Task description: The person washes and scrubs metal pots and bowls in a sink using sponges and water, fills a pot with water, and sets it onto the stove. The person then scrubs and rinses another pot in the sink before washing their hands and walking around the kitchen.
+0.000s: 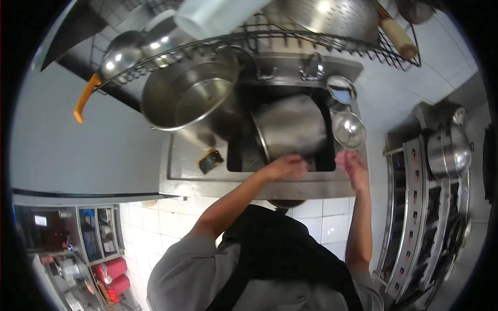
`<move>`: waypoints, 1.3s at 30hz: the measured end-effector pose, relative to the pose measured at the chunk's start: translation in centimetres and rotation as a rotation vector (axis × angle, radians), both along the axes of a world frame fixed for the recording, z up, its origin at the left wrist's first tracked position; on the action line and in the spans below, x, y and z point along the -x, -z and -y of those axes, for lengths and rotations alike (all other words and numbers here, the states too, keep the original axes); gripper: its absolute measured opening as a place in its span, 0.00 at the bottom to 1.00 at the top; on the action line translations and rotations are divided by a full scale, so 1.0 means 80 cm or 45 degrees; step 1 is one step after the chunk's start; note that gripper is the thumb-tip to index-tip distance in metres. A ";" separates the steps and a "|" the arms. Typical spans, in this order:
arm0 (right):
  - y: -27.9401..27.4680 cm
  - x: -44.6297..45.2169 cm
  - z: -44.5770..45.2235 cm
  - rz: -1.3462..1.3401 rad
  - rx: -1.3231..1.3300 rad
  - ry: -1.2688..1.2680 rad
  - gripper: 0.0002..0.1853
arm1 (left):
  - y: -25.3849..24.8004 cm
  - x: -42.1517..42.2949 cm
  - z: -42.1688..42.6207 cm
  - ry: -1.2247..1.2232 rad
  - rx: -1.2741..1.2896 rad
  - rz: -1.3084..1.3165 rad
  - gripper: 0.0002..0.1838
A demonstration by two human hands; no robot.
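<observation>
A large metal pot [293, 127] lies tilted on its side in the sink basin [241, 160], its rim toward the left. My left hand [288, 167] is just in front of the pot, over the basin's near edge; its fingers are smeared by motion, and I cannot tell whether it touches the pot. My right hand [353, 163] is raised at the basin's right edge, fingers loosely bent and apart, with nothing visible in them. Just beyond it sits a shiny metal bowl [348, 129]. Behind that stands a metal container [341, 92] with something dark inside.
A big deep pot [192, 98] stands left of the basin. A black and yellow sponge [210, 161] lies on the counter. Overhead, a wire rack [249, 37] holds bowls and a colander [332, 20]. Two taps [311, 67] rise behind the basin. On the right is a stove with a lidded pot [448, 150].
</observation>
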State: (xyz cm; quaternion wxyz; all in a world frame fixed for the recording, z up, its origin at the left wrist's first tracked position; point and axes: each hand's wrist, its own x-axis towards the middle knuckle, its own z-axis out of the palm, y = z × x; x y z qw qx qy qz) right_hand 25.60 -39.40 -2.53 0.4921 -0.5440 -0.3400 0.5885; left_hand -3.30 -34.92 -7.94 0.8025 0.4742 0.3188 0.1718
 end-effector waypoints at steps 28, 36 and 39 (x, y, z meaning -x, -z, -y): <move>-0.072 0.427 -0.313 -0.554 0.100 0.075 0.23 | -0.143 0.538 -0.118 -1.322 -0.068 0.330 0.31; -0.036 0.426 -0.217 -0.024 -0.094 0.474 0.21 | -0.161 0.552 -0.141 -1.267 0.005 0.048 0.33; -0.044 0.423 -0.185 -0.052 -0.134 0.589 0.19 | -0.160 0.556 -0.142 -1.234 -0.035 0.001 0.35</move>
